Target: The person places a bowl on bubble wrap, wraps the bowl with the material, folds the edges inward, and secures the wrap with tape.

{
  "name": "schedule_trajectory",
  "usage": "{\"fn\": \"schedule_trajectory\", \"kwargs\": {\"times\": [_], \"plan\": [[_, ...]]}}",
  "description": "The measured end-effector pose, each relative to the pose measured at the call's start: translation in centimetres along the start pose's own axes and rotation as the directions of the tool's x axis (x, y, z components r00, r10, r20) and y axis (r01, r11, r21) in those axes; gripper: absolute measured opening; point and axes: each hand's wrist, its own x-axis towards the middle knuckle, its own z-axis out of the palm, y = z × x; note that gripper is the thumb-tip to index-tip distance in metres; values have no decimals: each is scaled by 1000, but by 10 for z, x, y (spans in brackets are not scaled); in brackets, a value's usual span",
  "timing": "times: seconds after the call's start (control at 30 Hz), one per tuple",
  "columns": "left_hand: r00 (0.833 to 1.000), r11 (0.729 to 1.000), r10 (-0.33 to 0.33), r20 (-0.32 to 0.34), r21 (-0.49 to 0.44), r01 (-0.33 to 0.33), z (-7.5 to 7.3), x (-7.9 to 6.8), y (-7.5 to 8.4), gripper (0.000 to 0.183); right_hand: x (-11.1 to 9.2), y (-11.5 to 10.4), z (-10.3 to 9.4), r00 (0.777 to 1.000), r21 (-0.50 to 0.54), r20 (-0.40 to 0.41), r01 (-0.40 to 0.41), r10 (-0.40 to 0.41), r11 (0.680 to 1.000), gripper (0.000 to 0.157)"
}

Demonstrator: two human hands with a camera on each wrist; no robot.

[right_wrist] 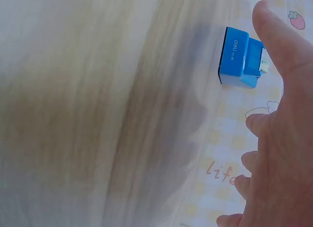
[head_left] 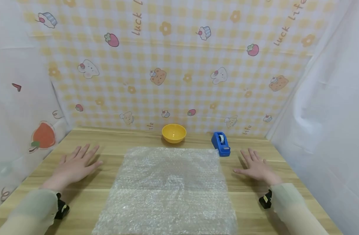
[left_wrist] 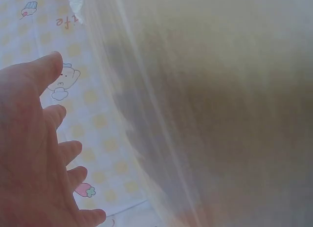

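Note:
My left hand [head_left: 74, 166] is over the left side of the wooden table, fingers spread and holding nothing. On the right side, my right hand [head_left: 257, 168] is likewise spread, with nothing in it. Between the two hands lies a flat sheet of bubble wrap [head_left: 170, 192]. A yellow bowl [head_left: 174, 133] stands upright behind the sheet. Nearest to the right hand is a blue tape dispenser [head_left: 221, 144] with a roll of tape in it, at the sheet's far right corner. The right wrist view shows this tape dispenser [right_wrist: 239, 58] beyond the thumb.
The wooden table [head_left: 108, 143] ends at a yellow checked cloth [head_left: 182, 91] hanging behind it. White cloth walls [head_left: 329, 98] close off the left and right sides. Each wrist wears a black strap with a small device [head_left: 61, 207].

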Motion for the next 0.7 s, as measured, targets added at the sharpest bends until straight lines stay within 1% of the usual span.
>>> {"fn": "schedule_trajectory", "kwargs": {"times": [0.1, 0.2, 0.33, 0.47, 0.57, 0.63, 0.7], "plan": [[1000, 1000, 2, -4, 8, -2, -1, -1, 1, 81, 4, -3, -1, 1000, 4, -8, 15, -15, 1000, 102], [1000, 1000, 1, -4, 16, -1, -1, 0, 4, 82, 8, -11, 0, 998, 33, -26, 50, -49, 998, 94], [1000, 1000, 0, -2, 22, 0, -5, 0, 7, 82, 12, -33, 2, 989, 104, -64, 140, -134, 985, 81], [1000, 999, 6, -4, 38, -6, -9, 2, 15, 82, 15, -59, 4, 968, 144, -84, 248, -238, 958, 74], [1000, 999, 13, -16, 53, -12, -13, 5, 26, 83, 17, -75, 7, 951, 173, -59, 308, -302, 936, 74], [999, 998, 21, -26, 54, -20, -15, 7, 34, 84, 19, -83, 10, 946, 195, -20, 320, -323, 927, 76], [999, 998, 33, -34, 51, -31, -17, 8, 41, 84, 20, -88, 12, 946, 223, 21, 312, -325, 924, 78]]}}
